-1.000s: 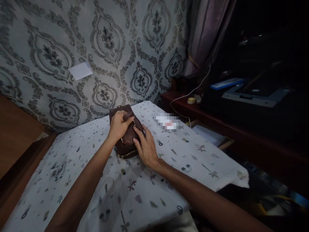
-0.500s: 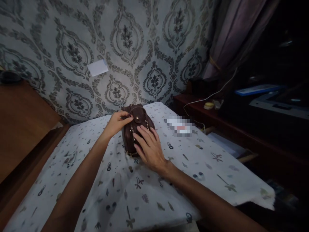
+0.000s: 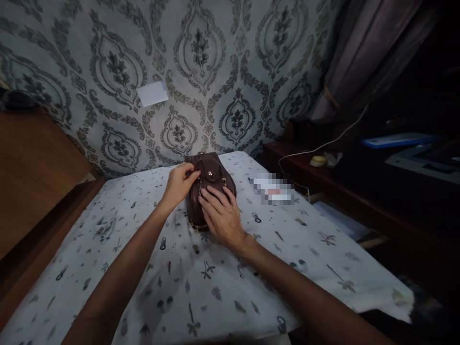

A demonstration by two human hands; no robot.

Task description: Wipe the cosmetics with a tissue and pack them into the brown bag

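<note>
A dark brown handbag (image 3: 194, 206) sits on the patterned white cloth, with a flap, a round gold snap, metal chain links and a thin handle arching over the top. At its upper left side, my left hand (image 3: 177, 183) is closed in a pinch on the bag near one end of the handle. The exact bit between thumb and finger is hidden. My right hand (image 3: 224, 215) lies open across the bag's front, fingers spread just under the flap and covering part of the chain.
The cloth-covered table (image 3: 215, 297) meets a patterned wall holding a white card (image 3: 152, 93). Right of the bag lies a blurred-out flat object (image 3: 273, 189). A brown wooden panel (image 3: 39, 167) borders the left; a dark red shelf (image 3: 294, 158) with a white cable (image 3: 323, 143) stands right.
The view has shifted slightly, so the scene sits a little further right. My left fingers have curled in closer at the handle's end. My right hand stays on the bag's front.
</note>
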